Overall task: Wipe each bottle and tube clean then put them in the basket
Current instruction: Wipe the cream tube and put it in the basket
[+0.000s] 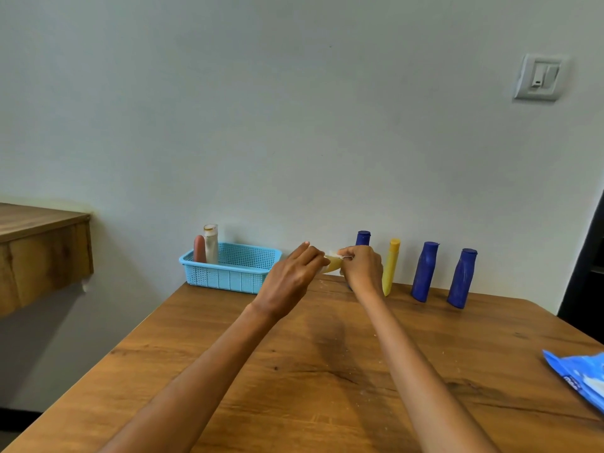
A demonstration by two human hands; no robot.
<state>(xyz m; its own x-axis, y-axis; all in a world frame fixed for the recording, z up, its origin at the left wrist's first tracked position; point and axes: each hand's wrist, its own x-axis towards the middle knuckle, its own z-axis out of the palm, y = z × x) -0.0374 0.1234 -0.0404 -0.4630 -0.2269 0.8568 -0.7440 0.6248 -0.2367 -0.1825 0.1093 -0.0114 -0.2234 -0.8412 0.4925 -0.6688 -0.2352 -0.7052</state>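
Note:
My left hand (pixel 292 276) grips a pale yellow tube (pixel 333 265) above the table's far side. My right hand (pixel 362 268) pinches a small white wipe (pixel 334 255) against the tube's upper end. A light blue basket (pixel 228 268) stands at the far left by the wall, with a salmon tube (pixel 199 249) and a white tube (pixel 211 242) upright in its left end. Along the wall stand a yellow tube (pixel 391 266) and three dark blue bottles (pixel 362 238) (pixel 425 271) (pixel 461 277); the leftmost is mostly hidden behind my right hand.
The wooden table (pixel 327 371) reaches the wall. A blue wipes packet (pixel 581 377) lies at its right edge. A wooden shelf (pixel 42 253) juts out at the left. A wall switch (pixel 541 76) sits high on the right.

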